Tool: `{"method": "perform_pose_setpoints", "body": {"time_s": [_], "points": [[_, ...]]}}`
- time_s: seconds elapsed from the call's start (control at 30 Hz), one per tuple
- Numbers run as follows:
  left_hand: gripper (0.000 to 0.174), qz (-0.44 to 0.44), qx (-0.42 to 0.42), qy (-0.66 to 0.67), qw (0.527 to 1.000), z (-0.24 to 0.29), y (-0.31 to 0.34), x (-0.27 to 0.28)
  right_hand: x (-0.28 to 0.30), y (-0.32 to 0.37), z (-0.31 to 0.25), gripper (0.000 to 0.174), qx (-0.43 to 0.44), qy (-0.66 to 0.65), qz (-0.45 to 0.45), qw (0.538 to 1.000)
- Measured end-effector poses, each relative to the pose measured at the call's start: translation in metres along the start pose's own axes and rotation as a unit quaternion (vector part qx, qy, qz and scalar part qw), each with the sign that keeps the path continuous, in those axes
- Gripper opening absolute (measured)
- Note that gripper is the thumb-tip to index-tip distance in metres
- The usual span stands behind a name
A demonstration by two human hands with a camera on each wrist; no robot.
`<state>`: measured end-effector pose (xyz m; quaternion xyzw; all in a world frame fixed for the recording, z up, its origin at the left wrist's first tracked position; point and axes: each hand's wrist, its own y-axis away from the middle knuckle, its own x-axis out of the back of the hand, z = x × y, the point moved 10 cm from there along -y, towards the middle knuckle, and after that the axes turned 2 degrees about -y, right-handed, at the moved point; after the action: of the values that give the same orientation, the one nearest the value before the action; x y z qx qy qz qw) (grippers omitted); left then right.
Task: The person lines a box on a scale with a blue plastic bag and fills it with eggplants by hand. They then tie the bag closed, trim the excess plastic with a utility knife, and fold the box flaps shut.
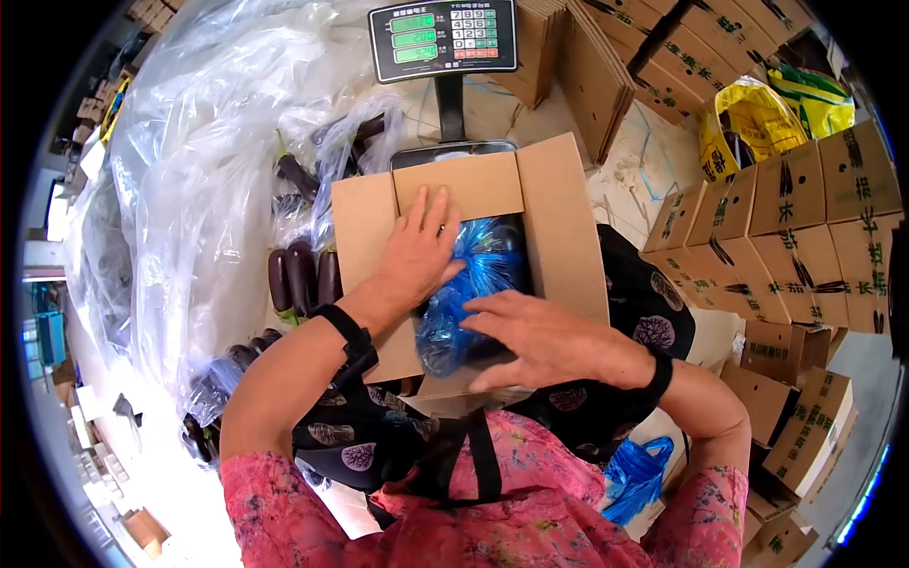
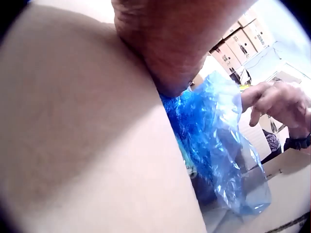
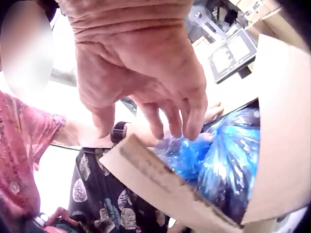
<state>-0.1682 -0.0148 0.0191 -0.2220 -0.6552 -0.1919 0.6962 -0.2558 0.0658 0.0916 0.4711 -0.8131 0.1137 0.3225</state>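
An open cardboard box stands on the scale platform, its flaps folded outward. Inside lies a shiny blue plastic bag, its gathered top bunched up; dark contents show through the film in the right wrist view. My left hand rests with extended fingers on the box's far flap, its thumb over the edge of the bag. Above the near right part of the box, my right hand is held with fingers loosely spread. In the right wrist view this right hand has nothing in its fingers.
Behind the box rises the scale's lit display. Loose eggplants and clear plastic sheeting lie to the left. Stacked printed cartons and a yellow bag stand at the right. Another blue bag lies by the right knee.
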Motion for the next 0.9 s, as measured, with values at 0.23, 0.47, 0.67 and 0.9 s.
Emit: {"method": "perform_pose_setpoints", "body": {"time_s": [0.23,0.47,0.67,0.9], "points": [[0.093,-0.013,0.019,0.016,1.0,0.003,-0.001,-0.002,-0.069,-0.004,0.0,0.05,-0.033,0.085,-0.217,0.972],[0.092,0.004,0.028,-0.029,0.999,-0.002,-0.002,-0.006,-0.012,-0.034,0.009,0.041,0.029,0.159,0.034,0.986],[0.114,-0.111,0.036,0.182,0.976,-0.014,-0.002,-0.018,-0.025,-0.038,0.06,0.046,-0.11,0.161,-0.029,0.98],[0.133,-0.184,-0.002,0.132,0.974,-0.005,0.002,-0.012,-0.003,-0.006,0.066,0.084,-0.1,0.173,0.198,0.96]]}}
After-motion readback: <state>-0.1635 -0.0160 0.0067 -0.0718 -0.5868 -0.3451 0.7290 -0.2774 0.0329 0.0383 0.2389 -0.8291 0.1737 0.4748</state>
